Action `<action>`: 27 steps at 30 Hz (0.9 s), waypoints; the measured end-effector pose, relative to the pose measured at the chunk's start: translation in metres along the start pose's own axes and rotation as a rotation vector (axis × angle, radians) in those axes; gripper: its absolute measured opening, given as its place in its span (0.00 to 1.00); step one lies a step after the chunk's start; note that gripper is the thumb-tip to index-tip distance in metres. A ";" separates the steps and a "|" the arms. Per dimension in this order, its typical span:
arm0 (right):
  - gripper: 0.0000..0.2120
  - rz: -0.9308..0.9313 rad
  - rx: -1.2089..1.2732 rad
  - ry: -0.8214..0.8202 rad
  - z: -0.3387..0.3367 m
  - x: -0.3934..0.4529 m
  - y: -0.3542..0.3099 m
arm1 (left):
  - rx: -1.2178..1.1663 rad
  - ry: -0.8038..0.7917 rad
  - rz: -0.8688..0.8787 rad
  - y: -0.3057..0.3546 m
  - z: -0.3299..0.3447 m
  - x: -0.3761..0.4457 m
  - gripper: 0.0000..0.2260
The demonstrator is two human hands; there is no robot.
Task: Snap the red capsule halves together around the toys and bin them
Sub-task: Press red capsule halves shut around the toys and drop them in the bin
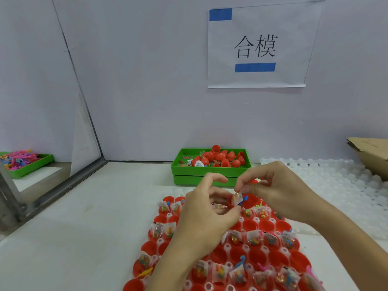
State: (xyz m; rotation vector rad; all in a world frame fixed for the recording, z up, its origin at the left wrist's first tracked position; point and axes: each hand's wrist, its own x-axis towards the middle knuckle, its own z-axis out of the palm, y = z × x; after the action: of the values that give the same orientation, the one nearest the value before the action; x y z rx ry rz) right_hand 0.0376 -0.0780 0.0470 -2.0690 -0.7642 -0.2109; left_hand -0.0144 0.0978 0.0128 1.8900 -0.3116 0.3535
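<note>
A white holder tray (227,247) on the table carries rows of open red capsule halves (265,224), many with small clear toy packets in them. My left hand (206,215) grips one red half (231,203) just above the tray's far rows. My right hand (270,190) pinches a small clear toy packet (237,198) with a blue toy at that half's mouth; something red (253,182) shows behind its fingers. A green bin (210,171) with closed red capsules (220,158) stands behind the hands.
An empty white holder tray (340,179) lies to the right, with a cardboard box (371,154) at the far right. A second green tray of pink and coloured toys (19,161) sits beyond a metal-framed partition (84,122) at left. A paper sign (258,47) hangs on the wall.
</note>
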 end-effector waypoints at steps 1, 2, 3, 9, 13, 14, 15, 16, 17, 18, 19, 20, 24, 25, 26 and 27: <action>0.16 0.002 -0.009 -0.012 0.000 0.000 0.000 | -0.002 -0.002 0.001 0.000 0.000 0.000 0.19; 0.16 -0.001 -0.023 -0.020 0.001 0.000 0.000 | -0.002 -0.004 0.003 0.001 0.001 0.000 0.19; 0.17 -0.002 -0.039 -0.021 0.002 0.000 0.000 | -0.001 -0.008 0.004 0.001 0.001 0.000 0.18; 0.17 -0.010 -0.128 -0.032 0.000 -0.002 -0.003 | 0.003 0.001 0.019 0.003 0.002 0.000 0.13; 0.18 0.012 -0.082 -0.049 -0.003 -0.003 -0.004 | 0.005 0.031 0.036 0.002 0.002 0.000 0.13; 0.18 0.009 -0.064 -0.049 -0.004 -0.003 -0.004 | 0.009 0.038 0.044 0.002 0.002 0.000 0.12; 0.16 0.003 -0.054 -0.045 -0.005 -0.003 -0.004 | 0.011 0.042 0.050 0.002 0.001 0.000 0.11; 0.14 -0.003 -0.048 -0.043 -0.006 -0.004 -0.005 | 0.010 0.043 0.054 0.001 0.001 0.000 0.10; 0.11 -0.009 -0.042 -0.045 -0.007 -0.004 -0.005 | 0.009 0.042 0.056 0.001 0.001 0.001 0.09; 0.07 -0.018 -0.038 -0.047 -0.008 -0.004 -0.007 | 0.010 0.039 0.058 0.001 0.001 0.001 0.09; 0.05 -0.031 -0.042 -0.047 -0.008 -0.004 -0.008 | 0.010 0.035 0.061 0.002 0.000 0.001 0.08; 0.03 -0.047 -0.057 -0.042 -0.007 -0.003 -0.008 | 0.008 0.033 0.066 0.002 0.000 0.000 0.07; 0.05 -0.070 -0.082 0.013 -0.001 0.000 -0.008 | -0.004 0.050 0.076 0.003 0.001 0.000 0.05; 0.06 -0.060 -0.066 0.021 0.000 0.000 -0.007 | -0.006 0.058 0.077 0.004 0.001 0.000 0.05; 0.06 -0.050 -0.050 0.022 0.000 0.000 -0.007 | -0.007 0.065 0.078 0.004 0.001 0.000 0.05; 0.06 -0.042 -0.032 0.018 0.000 0.000 -0.006 | -0.006 0.072 0.079 0.004 0.000 0.000 0.06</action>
State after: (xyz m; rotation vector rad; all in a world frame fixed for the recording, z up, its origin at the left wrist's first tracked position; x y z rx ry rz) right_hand 0.0335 -0.0754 0.0509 -2.0798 -0.7989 -0.2666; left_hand -0.0161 0.0962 0.0164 1.8576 -0.3396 0.4722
